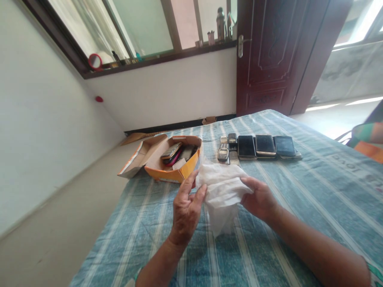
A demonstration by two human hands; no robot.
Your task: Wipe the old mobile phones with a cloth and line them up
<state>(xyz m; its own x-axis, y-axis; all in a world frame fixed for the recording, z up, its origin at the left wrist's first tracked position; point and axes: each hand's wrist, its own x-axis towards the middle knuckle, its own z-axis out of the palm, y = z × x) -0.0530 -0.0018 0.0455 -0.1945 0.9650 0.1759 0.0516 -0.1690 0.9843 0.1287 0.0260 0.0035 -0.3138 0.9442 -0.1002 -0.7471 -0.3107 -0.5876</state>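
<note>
A white wipe or tissue (223,189) is stretched between my two hands above the bed, its lower part hanging down. My left hand (187,209) pinches its left edge between thumb and fingers. On the opposite edge, my right hand (260,197) grips it with the thumb on top. A bit of something reddish shows behind the cloth by my left fingers; I cannot make out what it is. Just beyond lies an open orange cardboard box (167,174) holding several phones (172,153). Old keypad phones (224,152) and dark touchscreen phones (247,146) lie in rows to the right of the box.
A blue striped sheet (143,239) covers the bed. Behind it are a white wall (167,91) and a dark red door (269,59). The windowsill (167,57) bears a round red mirror (95,61) and a flask (220,24). Orange and green fabric (369,137) shows at the right edge.
</note>
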